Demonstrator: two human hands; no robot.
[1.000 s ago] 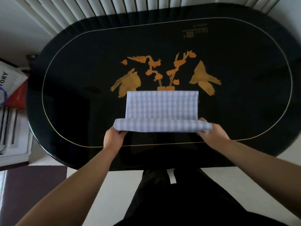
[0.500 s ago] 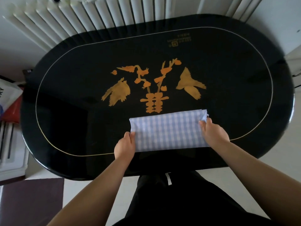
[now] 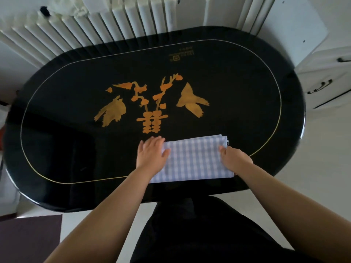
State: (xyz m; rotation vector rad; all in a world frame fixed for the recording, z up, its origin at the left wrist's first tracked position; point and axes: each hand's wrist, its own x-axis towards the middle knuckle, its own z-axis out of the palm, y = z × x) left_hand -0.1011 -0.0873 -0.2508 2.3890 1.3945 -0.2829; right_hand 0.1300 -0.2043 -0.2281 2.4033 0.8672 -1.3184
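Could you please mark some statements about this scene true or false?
1. The left hand lies flat on the left end of the cloth. True.
2. The cloth is plain red. False: it is checked pale blue and white.
3. The cloth lies folded on the black table. True.
4. The cloth covers the gold motif. False: the motif lies uncovered beyond it.
5. The right hand is off the cloth. False: it touches its right end.

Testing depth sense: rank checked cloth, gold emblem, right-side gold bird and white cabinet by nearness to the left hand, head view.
1. checked cloth, under the left hand.
2. gold emblem, just beyond it.
3. right-side gold bird, back right.
4. white cabinet, far right.
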